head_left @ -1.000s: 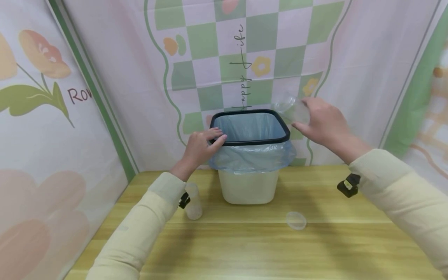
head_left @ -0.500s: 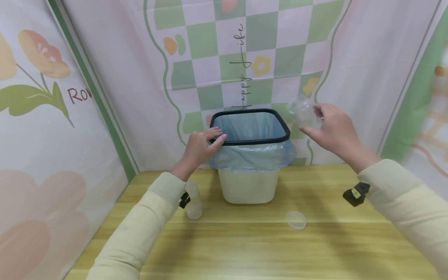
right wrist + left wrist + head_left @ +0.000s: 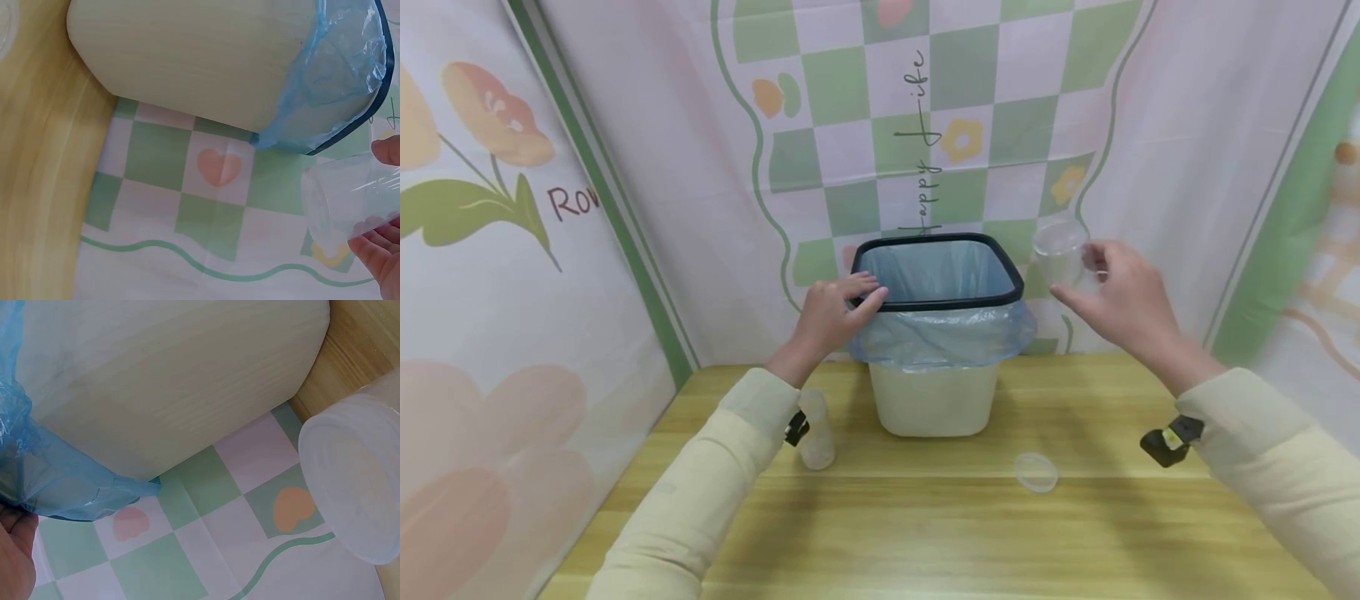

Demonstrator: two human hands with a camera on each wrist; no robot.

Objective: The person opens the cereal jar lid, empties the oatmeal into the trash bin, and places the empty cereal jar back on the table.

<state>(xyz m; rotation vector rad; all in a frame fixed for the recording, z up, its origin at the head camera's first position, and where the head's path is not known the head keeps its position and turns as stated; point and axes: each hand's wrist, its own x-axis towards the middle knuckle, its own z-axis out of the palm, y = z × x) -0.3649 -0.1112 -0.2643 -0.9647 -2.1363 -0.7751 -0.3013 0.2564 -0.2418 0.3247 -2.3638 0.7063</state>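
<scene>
In the head view, a cream plastic bin with a rounded square shape (image 3: 934,404) stands on the yellow wood-grain worktop (image 3: 880,533), close to its far edge and within reach of both arms, in front of a green-and-white checked curtain (image 3: 835,92). Its black rectangular rim (image 3: 947,305) sits over a translucent blue plastic bag (image 3: 943,342), presumably clamping it so that the bag's mouth is spread wide. The left hand (image 3: 831,312) rests on the rim's near-left corner, fingers extended and gripping nothing tightly, which looks like steadying. The right hand (image 3: 1123,292) pinches a clear plastic cup (image 3: 1058,254) between thumb and fingers, in the air beyond the rim's right side; the cup is roughly upright and apart from the bin. A clear round plastic lid (image 3: 1036,472) lies flat nearer the worktop's front edge, and a translucent plastic cylinder (image 3: 817,433) stands toward the left edge, beside the left sleeve. In the left wrist view, fingers touch the bag's edge, though their tips are hidden; the cylinder's round end faces the camera. In the right wrist view, fingertips and thumb hold the cup at opposite sides, likely a light grip suited to thin walls.
</scene>
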